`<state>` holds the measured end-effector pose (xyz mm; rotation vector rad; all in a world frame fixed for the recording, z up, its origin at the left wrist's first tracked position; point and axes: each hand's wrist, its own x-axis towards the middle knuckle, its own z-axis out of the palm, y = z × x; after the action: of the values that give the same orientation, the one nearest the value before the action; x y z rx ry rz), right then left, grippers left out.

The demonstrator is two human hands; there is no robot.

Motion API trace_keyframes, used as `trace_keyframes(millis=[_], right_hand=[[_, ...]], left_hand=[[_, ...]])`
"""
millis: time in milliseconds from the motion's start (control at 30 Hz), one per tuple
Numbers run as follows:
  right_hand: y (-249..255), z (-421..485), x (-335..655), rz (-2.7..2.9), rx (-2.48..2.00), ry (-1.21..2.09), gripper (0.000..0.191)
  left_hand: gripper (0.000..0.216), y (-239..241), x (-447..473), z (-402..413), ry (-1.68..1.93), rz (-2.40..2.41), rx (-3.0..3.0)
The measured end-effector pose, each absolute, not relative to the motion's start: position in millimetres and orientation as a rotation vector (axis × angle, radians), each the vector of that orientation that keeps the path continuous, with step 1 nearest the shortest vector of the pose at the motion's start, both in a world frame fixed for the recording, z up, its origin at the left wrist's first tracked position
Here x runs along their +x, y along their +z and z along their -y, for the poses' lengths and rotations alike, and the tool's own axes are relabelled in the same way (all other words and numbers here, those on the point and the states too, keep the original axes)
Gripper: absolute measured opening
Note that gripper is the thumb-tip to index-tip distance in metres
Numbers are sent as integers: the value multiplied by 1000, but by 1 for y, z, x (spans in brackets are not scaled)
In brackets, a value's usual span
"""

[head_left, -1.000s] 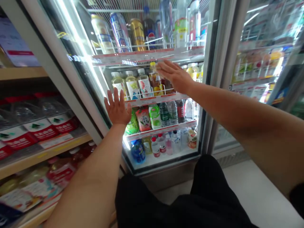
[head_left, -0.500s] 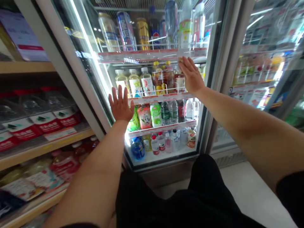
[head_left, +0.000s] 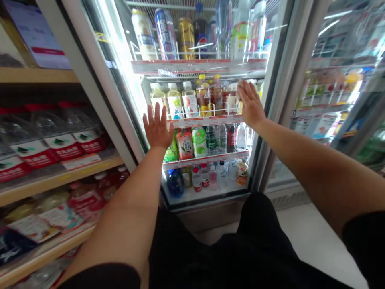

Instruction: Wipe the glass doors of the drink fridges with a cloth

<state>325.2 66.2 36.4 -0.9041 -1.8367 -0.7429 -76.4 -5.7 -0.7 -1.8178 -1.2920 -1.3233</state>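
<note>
Both arms reach toward the glass door (head_left: 207,200) of a lit drinks fridge. My left hand (head_left: 157,127) is open at the left side, fingers spread and palm toward the glass, in front of the middle shelves. My right hand (head_left: 252,107) is open higher up at the right, its fingers stretched and held close together. A small pale patch shows at its fingertips; I cannot tell what it is. Whether either palm touches the glass is unclear. Between the hands, behind the glass, stand white-capped bottles (head_left: 189,100), yellow-capped tea bottles (head_left: 203,94) and a green carton-like bottle (head_left: 199,142).
Tall cans (head_left: 165,34) and bottles fill the upper fridge shelf; small bottles (head_left: 197,180) stand at the bottom. Wooden shelves (head_left: 60,178) with red-labelled bottles (head_left: 63,144) are at left. Another glass-doored fridge (head_left: 327,96) stands at right. My black-clothed knees (head_left: 258,216) are close to the door.
My right hand has moved down and slightly right over the door. My left hand has hardly moved against the fridge. The whole view has shifted a little.
</note>
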Motion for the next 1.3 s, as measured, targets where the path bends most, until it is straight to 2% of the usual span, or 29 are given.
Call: trace_keyframes(millis=[133,200,267,433,667,933,1133,1300], right_hand=[[-18,-47,302,2210,-716,-794,85],[-30,-39,294,2410,-621,-808,91],[-23,-38,287,2451,-597,-810,94],[13,-44,265,2111,-711,-751,93],[-20,-30,229,2549,-495,-876,84],[19,-27,196,2185,-688,-797,88],[5,-17,183,2598,-509,-861,70],[43,-25,168,2322,-653,-765,84]], left_hand=[[74,0,-75,7,-1322,1289,-1814],[75,0,-75,6,-1321,1286,-1811],[74,0,-75,6,-1324,1290,-1811],[74,1,-75,8,-1326,1311,-1823],[73,-1,-77,7,-1296,1289,-1813],[72,-1,-76,8,-1339,1289,-1829],[73,1,-73,12,-1354,1327,-1877],[71,-1,-74,10,-1332,1314,-1841]])
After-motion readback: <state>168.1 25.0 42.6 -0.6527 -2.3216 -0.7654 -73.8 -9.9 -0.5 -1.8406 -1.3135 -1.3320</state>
